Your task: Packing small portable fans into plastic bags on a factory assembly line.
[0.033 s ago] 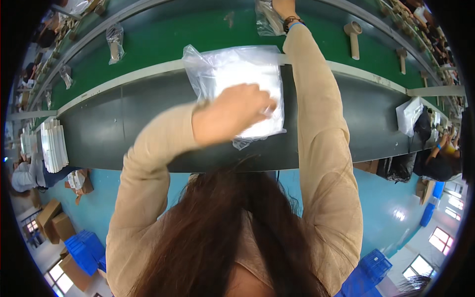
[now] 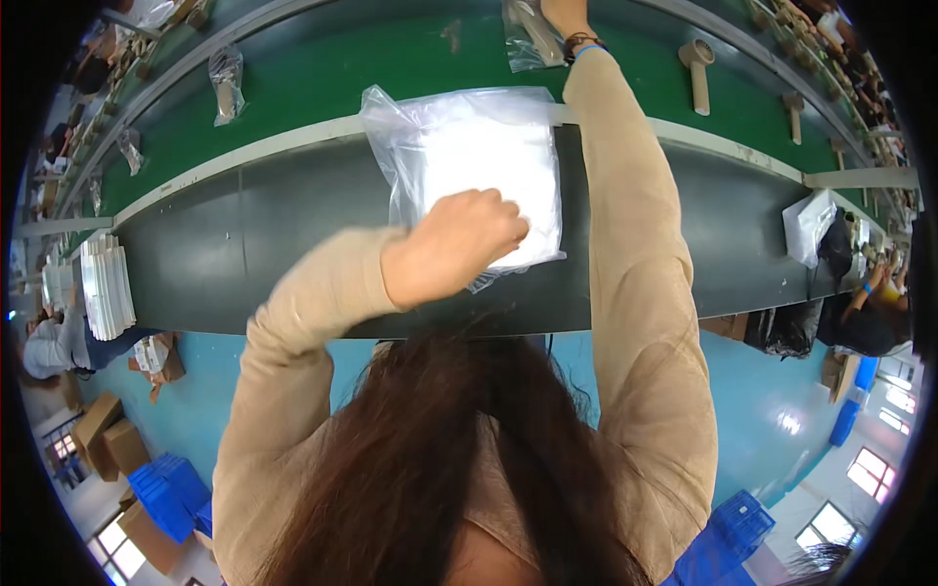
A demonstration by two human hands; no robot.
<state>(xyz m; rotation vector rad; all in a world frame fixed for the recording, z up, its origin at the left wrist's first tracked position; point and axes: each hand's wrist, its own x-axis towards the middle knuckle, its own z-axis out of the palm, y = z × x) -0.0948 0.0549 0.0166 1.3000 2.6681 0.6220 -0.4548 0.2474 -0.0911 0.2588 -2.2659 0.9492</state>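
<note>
Over a stack of clear plastic bags (image 2: 479,156), my left hand (image 2: 459,239) is closed with its fingers curled. What it pinches, if anything, is hidden. The stack lies across the dark worktop and the pale rail. My right arm reaches far forward over the green conveyor belt. There my right hand (image 2: 567,15) is beside a beige handled thing in a clear bag (image 2: 532,39). The fingers are partly cut off by the upper edge, so their grip does not show. Farther right on the belt lies an unbagged beige thing (image 2: 698,78) with a round head and straight handle.
More bagged pieces (image 2: 226,86) lie on the belt at left. White strips (image 2: 106,285) are stacked at the worktop's left end. A white bag (image 2: 809,230) sits at the right end. Blue crates (image 2: 168,498) and cartons (image 2: 125,447) stand on the floor. Other people work at both sides.
My left hand has moved slightly down toward me, its fingers now more tightly curled. The right hand has shifted a little to the right. The bag stack has barely moved.
</note>
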